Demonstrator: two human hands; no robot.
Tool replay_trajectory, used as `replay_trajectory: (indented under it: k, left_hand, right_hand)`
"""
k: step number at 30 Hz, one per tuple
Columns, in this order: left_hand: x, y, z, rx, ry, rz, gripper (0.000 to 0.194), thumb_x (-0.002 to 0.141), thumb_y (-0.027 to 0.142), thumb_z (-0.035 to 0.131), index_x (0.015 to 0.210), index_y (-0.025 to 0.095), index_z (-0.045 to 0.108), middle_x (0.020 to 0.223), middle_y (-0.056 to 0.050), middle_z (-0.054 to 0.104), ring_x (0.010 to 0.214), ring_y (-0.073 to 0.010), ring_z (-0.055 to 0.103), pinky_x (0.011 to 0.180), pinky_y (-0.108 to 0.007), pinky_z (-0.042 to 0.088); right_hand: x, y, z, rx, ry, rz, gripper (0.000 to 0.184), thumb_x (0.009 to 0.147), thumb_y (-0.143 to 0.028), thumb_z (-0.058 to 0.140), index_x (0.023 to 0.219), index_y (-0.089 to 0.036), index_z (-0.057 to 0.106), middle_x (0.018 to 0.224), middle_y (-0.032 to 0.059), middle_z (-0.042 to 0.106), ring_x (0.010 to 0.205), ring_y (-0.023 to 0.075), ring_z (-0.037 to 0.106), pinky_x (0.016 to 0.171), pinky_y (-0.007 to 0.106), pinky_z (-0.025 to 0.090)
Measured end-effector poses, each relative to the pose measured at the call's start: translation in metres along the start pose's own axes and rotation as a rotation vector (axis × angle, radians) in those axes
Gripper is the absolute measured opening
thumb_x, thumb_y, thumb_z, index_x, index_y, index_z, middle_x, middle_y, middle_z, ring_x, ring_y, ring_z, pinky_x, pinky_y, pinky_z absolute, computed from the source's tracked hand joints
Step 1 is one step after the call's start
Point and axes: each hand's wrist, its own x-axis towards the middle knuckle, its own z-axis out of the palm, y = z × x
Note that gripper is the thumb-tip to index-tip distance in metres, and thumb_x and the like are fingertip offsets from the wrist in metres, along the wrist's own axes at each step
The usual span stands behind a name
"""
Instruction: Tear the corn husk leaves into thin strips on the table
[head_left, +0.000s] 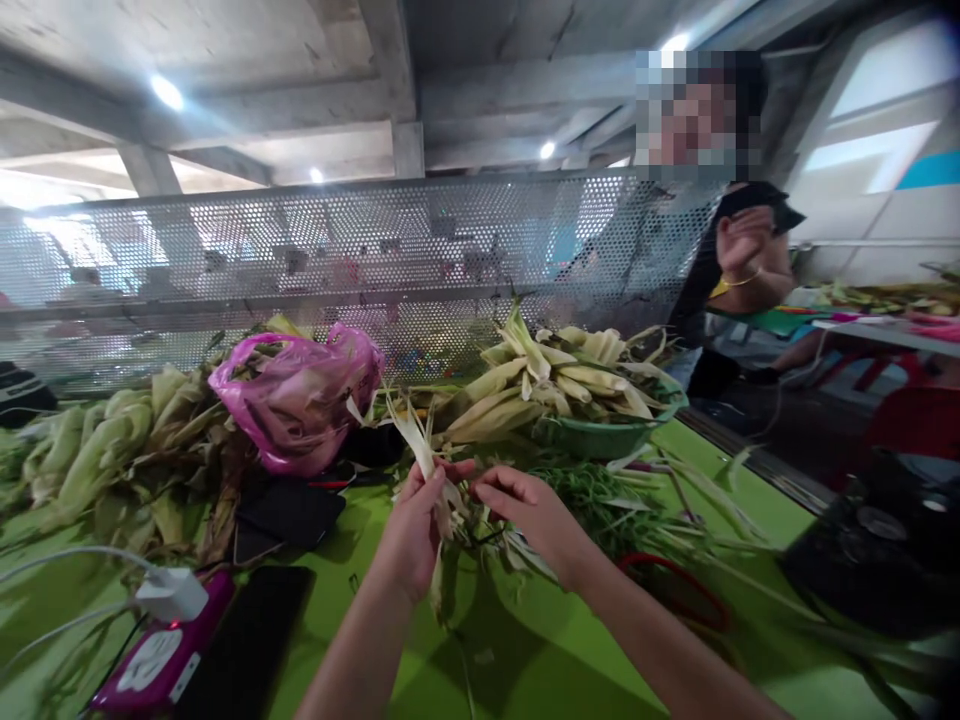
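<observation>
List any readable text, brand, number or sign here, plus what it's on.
No readable text anywhere.
Purple box, white patch on top: markings too blurred to read.
Purple box, small pale label on its side: too small to read.
Black object at right, round badge: too blurred to read.

Ceiling lamps [166,92] and daylight at both sides; dim beams. Soft shadow on green desk [495,650]. Edges stretched and blurred; right side apparently motion-smeared; one patch pixelated.
</observation>
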Motion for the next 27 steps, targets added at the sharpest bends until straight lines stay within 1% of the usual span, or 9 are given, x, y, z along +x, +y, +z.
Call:
replay_trajectory:
  k: [4,10,14,18,21,24,27]
  left_hand:
    - [0.000,-0.001,0.000,0.005,-0.002,0.013,0.025,0.077,0.031,0.069,0.097,0.022,0.056,0.106,-0.006,0.070,0.101,-0.0174,0.064,0.081,-0.027,0.051]
    - [-0.003,-0.001,0.006,0.031,-0.012,-0.002,0.026,0.082,0.033,0.064,0.104,0.022,0.056,0.105,-0.007,0.071,0.108,-0.0187,0.062,0.084,-0.027,0.050]
    - [-0.005,-0.002,0.010,0.006,-0.003,-0.025,0.030,0.083,0.040,0.062,0.107,0.022,0.057,0.102,-0.007,0.072,0.106,-0.0205,0.064,0.087,-0.030,0.051]
    - [-0.005,-0.004,0.010,0.045,-0.011,-0.007,0.040,0.082,0.048,0.061,0.115,0.025,0.056,0.106,-0.008,0.071,0.107,-0.0206,0.063,0.087,-0.030,0.051]
    - [-0.006,-0.006,0.010,0.045,-0.033,0.008,0.042,0.084,0.050,0.057,0.118,0.026,0.055,0.110,-0.008,0.070,0.105,-0.0201,0.064,0.090,-0.032,0.050]
    - [-0.006,-0.006,0.012,-0.005,-0.048,-0.028,0.039,0.085,0.052,0.055,0.112,0.025,0.057,0.112,-0.008,0.069,0.103,-0.0204,0.065,0.091,-0.034,0.050]
    - [-0.006,-0.006,0.013,0.007,-0.050,-0.048,0.038,0.083,0.053,0.055,0.101,0.021,0.062,0.113,-0.009,0.068,0.104,-0.0208,0.064,0.088,-0.032,0.051]
  right_hand:
    - [-0.003,0.003,0.007,-0.035,-0.026,-0.006,0.027,0.079,-0.045,0.066,0.080,-0.017,0.066,0.070,0.0000,0.057,0.063,0.0133,0.048,0.059,0.025,0.037]
    - [-0.003,0.008,0.011,-0.117,0.012,-0.015,0.028,0.077,-0.043,0.068,0.067,-0.018,0.060,0.061,-0.0013,0.052,0.056,0.0124,0.042,0.053,0.026,0.031]
    - [-0.005,0.005,0.015,-0.097,0.001,-0.018,0.023,0.077,-0.038,0.067,0.067,-0.018,0.061,0.062,-0.0003,0.055,0.058,0.0133,0.045,0.055,0.026,0.033]
    - [-0.008,0.000,0.019,-0.073,-0.006,-0.035,0.020,0.078,-0.036,0.065,0.068,-0.019,0.062,0.063,-0.0001,0.056,0.059,0.0135,0.045,0.057,0.027,0.035]
    - [-0.010,0.000,0.020,-0.105,-0.002,-0.066,0.019,0.078,-0.035,0.066,0.068,-0.019,0.063,0.066,0.0006,0.058,0.062,0.0146,0.047,0.059,0.027,0.037]
    - [-0.010,0.001,0.021,-0.079,-0.005,-0.066,0.018,0.076,-0.034,0.068,0.068,-0.020,0.061,0.066,0.0006,0.058,0.064,0.0151,0.049,0.061,0.028,0.038]
    - [-0.008,0.002,0.022,0.064,0.005,-0.001,0.022,0.072,-0.038,0.073,0.072,-0.020,0.061,0.067,-0.0003,0.056,0.062,0.0139,0.048,0.057,0.026,0.038]
